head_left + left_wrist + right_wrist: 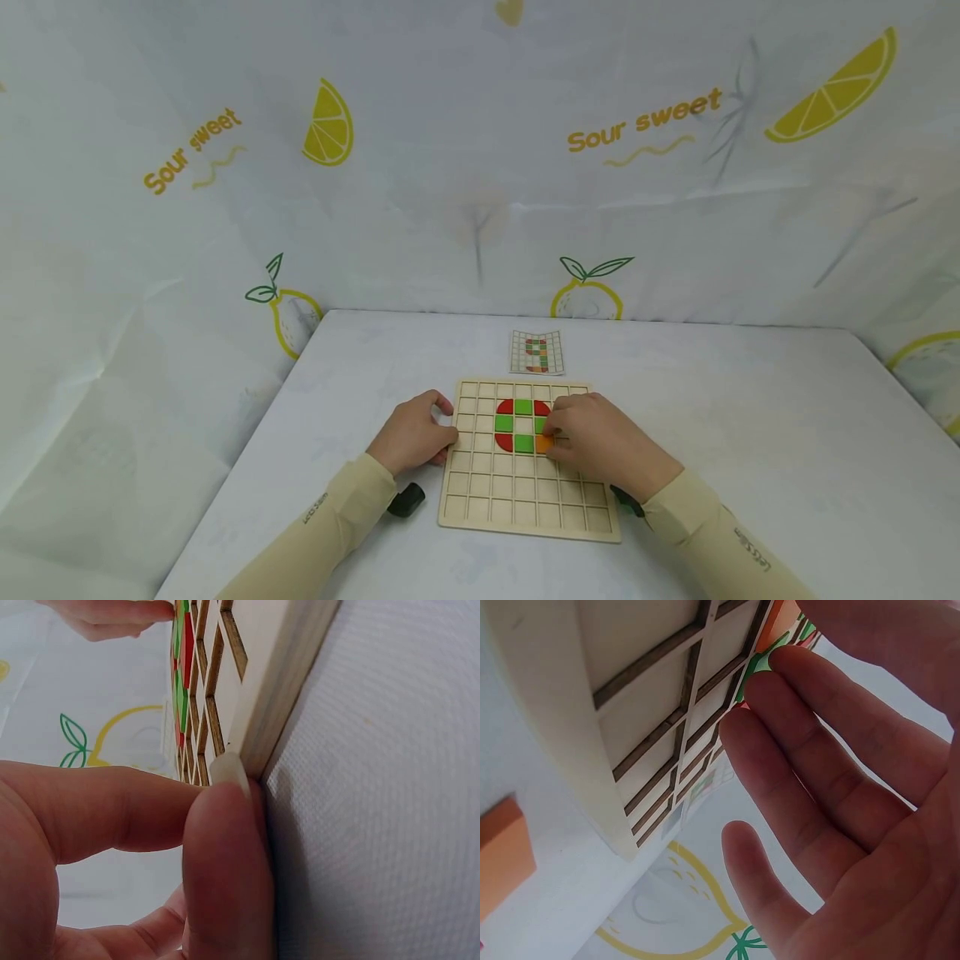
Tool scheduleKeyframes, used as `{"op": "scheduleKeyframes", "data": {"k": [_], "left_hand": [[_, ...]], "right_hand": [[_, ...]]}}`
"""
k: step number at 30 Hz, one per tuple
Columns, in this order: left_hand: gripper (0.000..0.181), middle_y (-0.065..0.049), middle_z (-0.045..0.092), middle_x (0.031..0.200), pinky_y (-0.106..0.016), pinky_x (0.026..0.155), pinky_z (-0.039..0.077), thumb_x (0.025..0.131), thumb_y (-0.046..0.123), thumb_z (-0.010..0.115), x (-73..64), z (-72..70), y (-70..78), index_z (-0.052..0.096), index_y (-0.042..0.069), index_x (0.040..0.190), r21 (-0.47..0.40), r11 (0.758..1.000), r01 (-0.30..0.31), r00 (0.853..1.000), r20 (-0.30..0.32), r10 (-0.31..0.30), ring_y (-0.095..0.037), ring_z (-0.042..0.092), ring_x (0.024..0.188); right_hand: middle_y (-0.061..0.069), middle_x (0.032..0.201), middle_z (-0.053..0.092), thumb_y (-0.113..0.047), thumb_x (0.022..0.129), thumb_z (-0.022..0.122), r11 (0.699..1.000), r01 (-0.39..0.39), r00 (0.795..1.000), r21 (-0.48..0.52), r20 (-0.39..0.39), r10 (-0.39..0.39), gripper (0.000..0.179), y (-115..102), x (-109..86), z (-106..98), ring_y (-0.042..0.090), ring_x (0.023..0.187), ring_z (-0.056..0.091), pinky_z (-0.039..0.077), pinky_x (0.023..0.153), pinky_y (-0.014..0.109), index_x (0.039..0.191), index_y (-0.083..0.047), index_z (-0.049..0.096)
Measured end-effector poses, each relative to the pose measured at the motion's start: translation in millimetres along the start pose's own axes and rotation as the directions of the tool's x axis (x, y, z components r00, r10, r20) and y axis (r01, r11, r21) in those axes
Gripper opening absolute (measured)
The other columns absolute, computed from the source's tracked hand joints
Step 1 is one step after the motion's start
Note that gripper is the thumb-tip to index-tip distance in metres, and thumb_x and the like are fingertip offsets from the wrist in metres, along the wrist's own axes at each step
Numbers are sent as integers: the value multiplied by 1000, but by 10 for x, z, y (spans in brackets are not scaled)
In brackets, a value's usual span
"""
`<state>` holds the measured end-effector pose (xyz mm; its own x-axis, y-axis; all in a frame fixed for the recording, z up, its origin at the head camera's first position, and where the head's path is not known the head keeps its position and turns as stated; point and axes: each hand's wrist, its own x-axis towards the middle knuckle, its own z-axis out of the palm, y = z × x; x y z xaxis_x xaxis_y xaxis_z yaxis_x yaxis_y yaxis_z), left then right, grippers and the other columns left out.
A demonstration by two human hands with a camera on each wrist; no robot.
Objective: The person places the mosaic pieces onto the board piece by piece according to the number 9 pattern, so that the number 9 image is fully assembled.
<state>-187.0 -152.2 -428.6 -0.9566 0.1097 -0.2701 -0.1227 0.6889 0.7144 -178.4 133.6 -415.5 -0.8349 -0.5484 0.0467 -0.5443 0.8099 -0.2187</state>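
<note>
Pale wood forms the square grid board [502, 486] lying flat on a white worktop [750, 433], directly before a person in light tan sleeves [315, 533]. The left hand [412, 429] pinches the board's left edge between thumb and finger. The right hand [607, 437] reaches over the opposite side, its fingers close together and nearly straight, tips at the coloured pieces; whether it presses or pinches one cannot be told. Set into the grid, a ring surrounds one bare cell: rounded red tiles [505, 442] at three corners, green tiles [523, 443] along the sides and an orange tile [543, 443] at the near right corner, just beside the right hand's fingertips. Past the far edge, near the board, a printed card [536, 352] shows a grid with a similar ring and further coloured squares below it. A loose orange piece [506, 855] rests on the worktop beside the board. Behind, a pale backdrop [450, 125] carries lemons, yellow slices and the words "Sour sweet."
</note>
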Motion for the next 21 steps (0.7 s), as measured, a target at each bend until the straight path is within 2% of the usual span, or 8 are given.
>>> {"op": "scheduleKeyframes", "data": {"k": [15, 21], "left_hand": [[31, -4, 70, 68, -29, 65, 49, 91, 12, 70, 13, -8, -2, 64, 10, 121, -5, 1000, -5, 1000, 3, 5, -15, 68, 57], [30, -4, 71, 69, -28, 65, 50, 92, 12, 70, 1, 2, -6, 64, 10, 121, -22, 1000, 4, 1000, 11, -4, -14, 69, 58]], "right_hand": [[-10, 86, 69, -26, 88, 89, 1000, 12, 1000, 6, -21, -12, 11, 37, -4, 7, 5, 78, 58, 55, 91, 41, 94, -17, 84], [-10, 96, 73, -27, 93, 83, 993, -93, 996, 73, 13, 93, 11, 108, -47, -99, 8, 89, 67, 58, 93, 40, 100, -18, 85]]}}
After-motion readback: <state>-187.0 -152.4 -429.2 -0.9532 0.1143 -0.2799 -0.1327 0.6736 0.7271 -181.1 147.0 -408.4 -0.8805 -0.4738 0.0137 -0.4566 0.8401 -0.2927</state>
